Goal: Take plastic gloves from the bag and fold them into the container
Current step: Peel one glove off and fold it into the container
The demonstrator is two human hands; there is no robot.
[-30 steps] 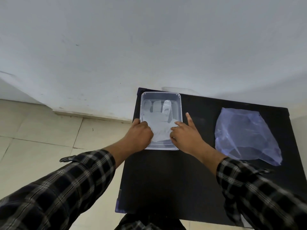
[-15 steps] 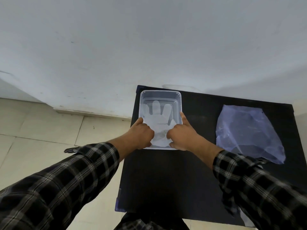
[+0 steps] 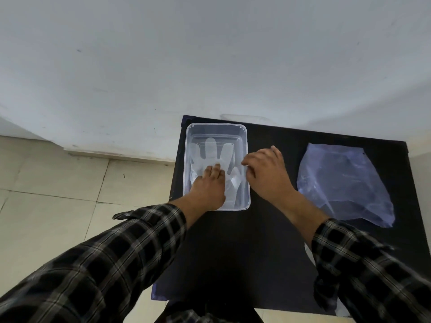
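So your left hand [image 3: 208, 185] is down inside the clear container [image 3: 217, 126], fingers pretty much straight and laid flat, pressing on the see-through plastic glove [image 3: 211, 151] that's spread out on the bottom. No grip going on there, just flat palm-down contact. The glove's fingers fan out past your fingertips toward the far end of the container. Its thumb part pokes out just to the right of your knuckles, between your two hands. The cuff end is under your palm and wrist, so I can't really see it.

Your right hand [image 3: 268, 170] sits just outside the container, right up against the rim on that side, about level with your left fingertips. Its fingers are curled with the tips at the rim edge. Honestly I can't tell if they're pinching the rim, a bit of glove, or nothing, it's all clear-on-clear there.

The bluish plastic bag [image 3: 342, 183] lies crumpled and mostly flat on the black desk [image 3: 233, 252], out past your right hand and well apart from it and the container. Both plaid sleeves [image 3: 105, 264] come in from the bottom. Left of your left arm it's tiled floor [image 3: 58, 183], and beyond both hands a plain pale wall [image 3: 210, 54].
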